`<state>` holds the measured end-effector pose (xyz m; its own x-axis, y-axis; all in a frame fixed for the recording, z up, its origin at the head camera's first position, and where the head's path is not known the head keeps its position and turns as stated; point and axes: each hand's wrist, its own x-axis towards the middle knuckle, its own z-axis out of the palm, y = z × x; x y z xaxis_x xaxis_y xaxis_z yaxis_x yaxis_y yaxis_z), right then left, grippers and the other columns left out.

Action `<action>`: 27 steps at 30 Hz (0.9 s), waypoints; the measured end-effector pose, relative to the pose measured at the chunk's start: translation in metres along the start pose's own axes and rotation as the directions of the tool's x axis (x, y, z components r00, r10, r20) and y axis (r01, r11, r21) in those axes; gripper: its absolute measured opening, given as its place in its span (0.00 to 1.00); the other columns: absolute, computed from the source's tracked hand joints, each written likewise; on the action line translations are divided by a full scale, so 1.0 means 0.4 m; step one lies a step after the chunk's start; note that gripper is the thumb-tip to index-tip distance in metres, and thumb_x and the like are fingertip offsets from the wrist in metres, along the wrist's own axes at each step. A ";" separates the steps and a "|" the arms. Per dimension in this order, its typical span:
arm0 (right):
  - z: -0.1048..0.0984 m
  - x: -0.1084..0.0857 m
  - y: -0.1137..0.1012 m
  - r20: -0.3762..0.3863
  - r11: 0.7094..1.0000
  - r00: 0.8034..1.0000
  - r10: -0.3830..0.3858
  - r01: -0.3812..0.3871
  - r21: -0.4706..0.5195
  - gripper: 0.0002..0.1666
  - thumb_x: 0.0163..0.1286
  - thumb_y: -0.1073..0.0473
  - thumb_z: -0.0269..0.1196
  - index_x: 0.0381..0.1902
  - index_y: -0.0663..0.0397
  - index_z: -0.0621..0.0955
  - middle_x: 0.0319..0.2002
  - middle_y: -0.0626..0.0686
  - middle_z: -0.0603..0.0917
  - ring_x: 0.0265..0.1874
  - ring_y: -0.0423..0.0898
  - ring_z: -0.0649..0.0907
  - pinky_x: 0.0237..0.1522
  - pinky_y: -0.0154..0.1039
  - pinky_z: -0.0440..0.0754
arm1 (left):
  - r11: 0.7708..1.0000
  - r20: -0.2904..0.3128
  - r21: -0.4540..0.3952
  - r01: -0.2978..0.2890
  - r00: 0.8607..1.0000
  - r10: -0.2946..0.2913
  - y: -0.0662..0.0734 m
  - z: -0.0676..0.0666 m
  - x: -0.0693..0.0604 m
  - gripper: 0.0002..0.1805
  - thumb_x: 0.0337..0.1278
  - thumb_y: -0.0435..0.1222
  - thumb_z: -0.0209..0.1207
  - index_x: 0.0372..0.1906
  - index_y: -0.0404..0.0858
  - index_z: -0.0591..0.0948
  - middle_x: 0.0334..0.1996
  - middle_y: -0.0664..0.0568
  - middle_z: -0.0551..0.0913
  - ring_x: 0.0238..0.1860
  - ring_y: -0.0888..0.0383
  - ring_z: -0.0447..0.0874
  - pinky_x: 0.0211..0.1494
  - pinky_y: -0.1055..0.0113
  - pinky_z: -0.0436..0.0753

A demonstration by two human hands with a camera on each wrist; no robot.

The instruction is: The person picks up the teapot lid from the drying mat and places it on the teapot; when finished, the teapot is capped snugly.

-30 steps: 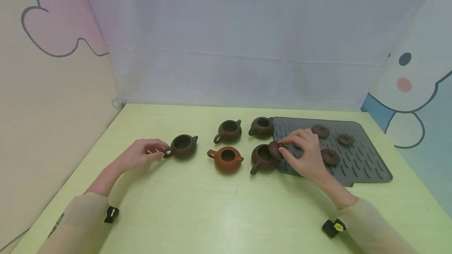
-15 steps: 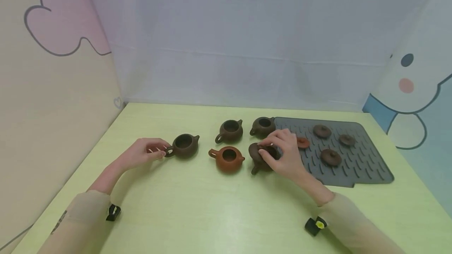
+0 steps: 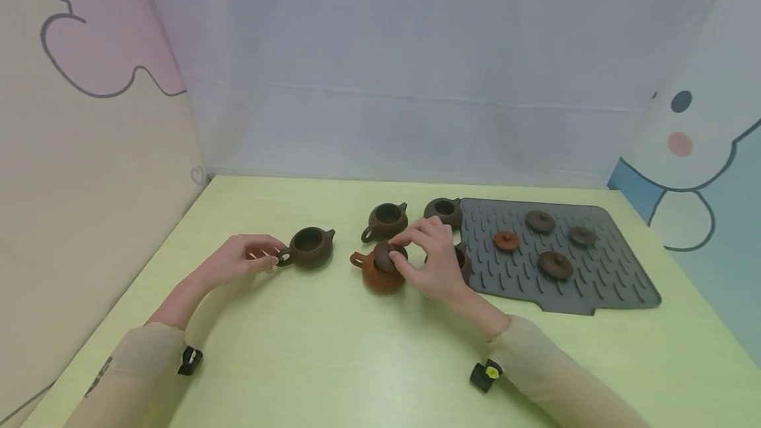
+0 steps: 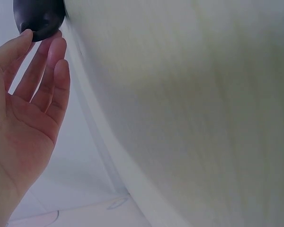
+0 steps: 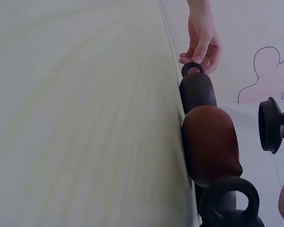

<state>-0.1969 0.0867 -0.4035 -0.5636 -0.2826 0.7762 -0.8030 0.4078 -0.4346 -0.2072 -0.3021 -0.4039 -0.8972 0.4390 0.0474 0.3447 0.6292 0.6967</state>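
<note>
My left hand pinches the loop handle of a dark brown teapot that stands lidless on the table, spout to the right. With thumb and fingers my right hand holds a dark brown teapot lid by its knob. In the head view the lid covers the mouth of a reddish-brown teapot; the right wrist view shows it apart from that pot, in the air. Partly behind my right hand is another dark teapot. Two more dark lidless teapots stand farther back.
A grey ridged mat lies at the right of the yellow-green table. On it rest a small reddish lid and 3 dark brown lids. A white sheet closes off the back.
My right hand has carried the dark lid leftward from the teapot near the mat to above the reddish-brown teapot. The left hand stays at the handle.
</note>
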 end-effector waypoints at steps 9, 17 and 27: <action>0.081 0.029 -0.039 0.000 1.000 1.000 -0.019 0.019 0.009 0.06 0.57 0.58 0.71 0.34 0.46 0.87 0.32 0.44 0.82 0.38 0.44 0.75 0.45 0.45 0.65 | 1.000 0.006 -0.008 0.013 1.000 -0.012 -0.002 0.001 -0.003 0.14 0.62 0.31 0.62 0.52 0.38 0.83 0.39 0.43 0.89 0.31 0.56 0.88 0.35 0.68 0.83; 0.153 0.049 -0.057 0.036 1.000 0.999 0.025 -0.025 -0.012 0.06 0.61 0.55 0.71 0.37 0.46 0.88 0.34 0.44 0.83 0.38 0.43 0.75 0.46 0.44 0.67 | 1.000 -0.002 -0.011 0.018 1.000 -0.018 0.001 0.002 -0.005 0.13 0.62 0.31 0.62 0.52 0.38 0.83 0.39 0.44 0.89 0.30 0.56 0.88 0.34 0.68 0.83; 0.230 0.069 -0.077 0.114 0.992 0.989 0.100 -0.089 -0.091 0.08 0.64 0.51 0.70 0.41 0.42 0.88 0.36 0.43 0.83 0.40 0.43 0.75 0.47 0.42 0.68 | 1.000 0.006 0.006 0.000 1.000 0.000 -0.004 0.000 -0.005 0.13 0.64 0.33 0.62 0.52 0.38 0.83 0.39 0.44 0.89 0.29 0.58 0.87 0.34 0.69 0.82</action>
<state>-0.2055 -0.0134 -0.4107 -0.6591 -0.3375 0.6721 -0.7285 0.5084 -0.4591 -0.2061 -0.3039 -0.4053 -0.8957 0.4426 0.0432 0.3462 0.6331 0.6924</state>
